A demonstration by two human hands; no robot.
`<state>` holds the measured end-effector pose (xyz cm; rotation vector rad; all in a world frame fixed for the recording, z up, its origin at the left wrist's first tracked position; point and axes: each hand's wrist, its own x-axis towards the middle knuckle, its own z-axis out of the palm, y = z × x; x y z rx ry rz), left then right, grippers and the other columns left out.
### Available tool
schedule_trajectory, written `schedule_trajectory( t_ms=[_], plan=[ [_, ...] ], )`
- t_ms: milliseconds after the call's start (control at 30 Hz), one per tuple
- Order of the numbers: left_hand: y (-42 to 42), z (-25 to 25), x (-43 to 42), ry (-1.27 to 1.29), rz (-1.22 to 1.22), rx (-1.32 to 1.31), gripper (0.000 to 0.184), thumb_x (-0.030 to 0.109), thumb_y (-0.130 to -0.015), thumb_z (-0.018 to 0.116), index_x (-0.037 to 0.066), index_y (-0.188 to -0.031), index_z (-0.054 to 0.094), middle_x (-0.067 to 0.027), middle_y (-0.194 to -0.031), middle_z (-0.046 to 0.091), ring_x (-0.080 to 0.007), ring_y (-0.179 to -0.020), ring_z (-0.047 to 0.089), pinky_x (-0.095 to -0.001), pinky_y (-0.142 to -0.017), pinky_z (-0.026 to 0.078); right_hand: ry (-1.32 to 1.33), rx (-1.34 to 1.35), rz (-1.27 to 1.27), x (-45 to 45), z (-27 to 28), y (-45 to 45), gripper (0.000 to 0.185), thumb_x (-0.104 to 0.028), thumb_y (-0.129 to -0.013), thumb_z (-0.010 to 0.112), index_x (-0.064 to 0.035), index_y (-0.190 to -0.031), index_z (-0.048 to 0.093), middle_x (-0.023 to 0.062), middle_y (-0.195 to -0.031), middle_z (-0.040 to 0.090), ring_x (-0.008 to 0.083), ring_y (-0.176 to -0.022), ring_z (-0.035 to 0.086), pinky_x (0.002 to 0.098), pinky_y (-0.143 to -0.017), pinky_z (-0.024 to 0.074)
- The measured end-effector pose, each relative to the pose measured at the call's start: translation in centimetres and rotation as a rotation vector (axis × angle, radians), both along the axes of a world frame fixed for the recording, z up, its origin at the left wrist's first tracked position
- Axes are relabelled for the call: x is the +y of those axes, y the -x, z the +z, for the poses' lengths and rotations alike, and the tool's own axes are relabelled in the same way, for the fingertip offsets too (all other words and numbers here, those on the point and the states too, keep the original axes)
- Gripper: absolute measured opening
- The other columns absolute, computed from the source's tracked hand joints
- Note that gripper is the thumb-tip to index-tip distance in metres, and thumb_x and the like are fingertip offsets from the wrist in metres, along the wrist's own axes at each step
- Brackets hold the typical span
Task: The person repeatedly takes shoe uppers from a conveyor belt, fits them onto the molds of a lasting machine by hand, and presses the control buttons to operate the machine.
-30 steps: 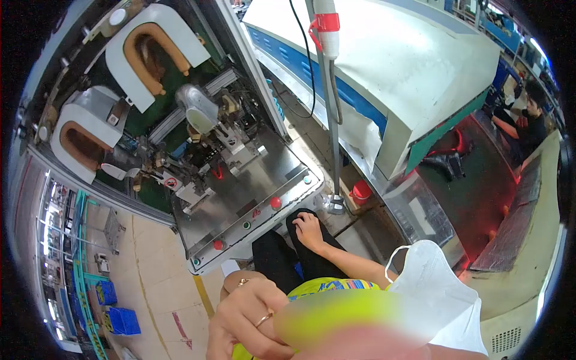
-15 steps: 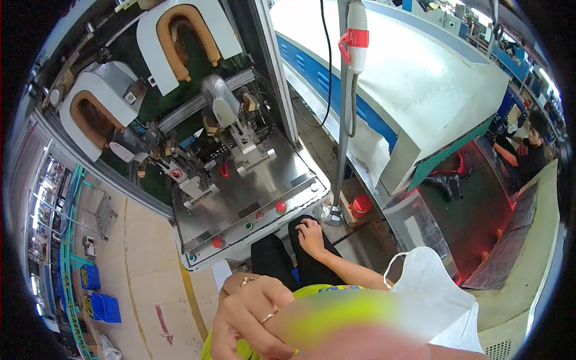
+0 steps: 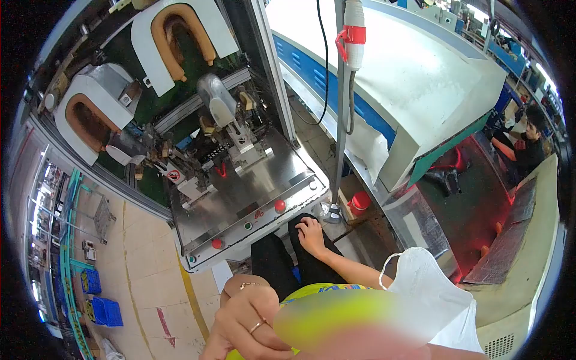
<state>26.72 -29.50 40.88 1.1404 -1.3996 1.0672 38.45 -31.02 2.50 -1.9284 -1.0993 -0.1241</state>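
My left hand (image 3: 252,324), with a ring and a bracelet, is raised close under the camera, its fingers curled in. Whatever it may hold is hidden beside the blurred patch at the bottom. My right hand (image 3: 310,236) rests on my dark-trousered knee, fingers loosely spread and holding nothing. Near my right forearm hangs a white face mask (image 3: 420,294) with its ear loop loose. In front of my knees stands a metal machine bench (image 3: 264,192) with red and green buttons along its front, two clamp fixtures, and padded U-shaped forms (image 3: 180,36) above.
On the right is a large white machine (image 3: 414,78) with a red-lit bed carrying a dark boot-like item (image 3: 445,180). Beyond it sits another person (image 3: 528,144). A post with a red-and-white plug (image 3: 354,36) stands between the machines. Blue crates (image 3: 108,312) lie lower left.
My left hand has shifted slightly downward, its fingers still curled. My right hand stays on the knee. The view has shifted slightly.
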Motion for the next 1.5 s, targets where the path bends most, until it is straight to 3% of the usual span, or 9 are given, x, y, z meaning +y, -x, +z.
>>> schedule_trajectory(
  t_ms=[267,467,667,867,967,1067,1167,1267,1500],
  plan=[
    [-1.1,-1.6,-1.9,0.128,0.355,-0.094,0.036,0.007,-0.084,0.047,0.016,-0.119,0.049,-0.0040,-0.057,0.057,-0.0139,-0.046,0.058,-0.0224,-0.041,0.028,-0.012,0.019,-0.018,-0.2,0.3,-0.1,0.016,-0.005,-0.071,0.059,-0.0069,-0.087,0.059,0.0091,-0.097,0.051,0.0279,-0.096,0.049,0.0398,-0.082,0.0389],
    [-1.4,-2.2,-2.1,-0.006,0.219,0.056,0.030,0.008,-0.084,0.047,0.012,-0.114,0.051,-0.0049,-0.058,0.058,-0.0136,-0.046,0.058,-0.0241,-0.048,0.031,-0.011,0.033,-0.022,-0.4,0.0,-0.3,0.016,-0.006,-0.073,0.058,-0.0075,-0.089,0.059,0.0096,-0.099,0.051,0.0281,-0.098,0.048,0.0402,-0.084,0.0383],
    [-3.7,-2.0,-3.1,0.159,0.113,-0.135,0.031,0.006,-0.085,0.045,0.013,-0.115,0.047,-0.0081,-0.056,0.055,-0.0151,-0.045,0.056,-0.0241,-0.043,0.031,-0.033,0.044,-0.050,-0.6,-0.1,-0.6,0.016,-0.006,-0.072,0.059,-0.0073,-0.088,0.060,0.0101,-0.100,0.052,0.0285,-0.100,0.048,0.0403,-0.084,0.0384],
    [-3.8,0.7,-2.3,-0.169,-0.275,0.244,0.038,0.004,-0.085,0.043,0.017,-0.121,0.042,-0.0065,-0.056,0.054,-0.0142,-0.044,0.051,-0.0277,-0.057,0.036,-0.044,0.065,-0.049,-0.8,0.0,-0.7,0.016,-0.006,-0.072,0.060,-0.0070,-0.088,0.060,0.0099,-0.100,0.052,0.0284,-0.100,0.048,0.0400,-0.084,0.0388],
    [-4.0,0.9,-3.7,-0.076,-0.088,0.300,0.018,0.018,-0.087,0.052,0.016,-0.105,0.051,-0.0019,-0.053,0.051,-0.0115,-0.043,0.043,-0.0263,-0.055,0.028,-0.045,0.066,-0.056,-0.9,0.1,-0.8,0.016,-0.006,-0.072,0.060,-0.0070,-0.088,0.060,0.0098,-0.100,0.052,0.0284,-0.099,0.049,0.0399,-0.083,0.0389],
    [-4.4,1.1,-3.8,-0.109,-0.167,0.369,0.019,0.018,-0.088,0.050,0.016,-0.106,0.051,-0.0007,-0.053,0.048,-0.0110,-0.042,0.041,-0.0260,-0.056,0.028,-0.046,0.069,-0.059,-1.0,0.1,-0.8,0.016,-0.006,-0.072,0.059,-0.0068,-0.088,0.060,0.0098,-0.100,0.053,0.0283,-0.099,0.049,0.0398,-0.083,0.0389],
    [-4.4,0.2,-3.1,-0.152,-0.204,0.273,0.044,0.006,-0.086,0.042,0.021,-0.127,0.038,-0.0055,-0.056,0.054,-0.0139,-0.044,0.049,-0.0287,-0.062,0.037,-0.050,0.072,-0.057,-0.9,-0.1,-0.9,0.016,-0.006,-0.073,0.059,-0.0067,-0.088,0.060,0.0098,-0.099,0.053,0.0281,-0.099,0.049,0.0397,-0.083,0.0389],
    [-5.2,-0.1,-4.8,0.035,-0.151,0.199,0.042,0.010,-0.087,0.040,0.024,-0.127,0.041,-0.0040,-0.056,0.053,-0.0141,-0.044,0.049,-0.0281,-0.063,0.036,-0.050,0.078,-0.054,-1.0,-0.2,-0.9,0.015,-0.006,-0.073,0.059,-0.0068,-0.088,0.060,0.0097,-0.099,0.053,0.0280,-0.099,0.049,0.0397,-0.083,0.0388],
    [-5.5,-0.8,-4.0,-0.077,-0.124,0.193,0.037,0.016,-0.088,0.037,0.025,-0.122,0.049,-0.0019,-0.055,0.051,-0.0142,-0.044,0.049,-0.0282,-0.061,0.035,-0.055,0.091,-0.047,-1.0,0.1,-1.0,0.014,-0.005,-0.072,0.059,-0.0060,-0.086,0.060,0.0100,-0.099,0.052,0.0279,-0.098,0.048,0.0405,-0.084,0.0381]
  ],
)
